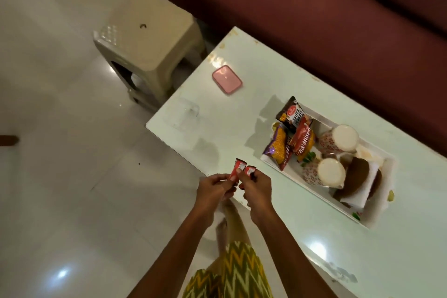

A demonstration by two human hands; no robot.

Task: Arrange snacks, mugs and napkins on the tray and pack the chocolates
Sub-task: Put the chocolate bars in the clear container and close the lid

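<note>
We are counting two red chocolates [72, 169], three snack packets [291, 116], two floral mugs [338, 139], one white tray [377, 219], one pink lid [227, 78] and one stool [150, 55].

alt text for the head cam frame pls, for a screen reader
Seen from above, the left hand and right hand each pinch a small red chocolate over the edge of a white table. A tray on it holds snack packets, two mugs and napkins.
</note>
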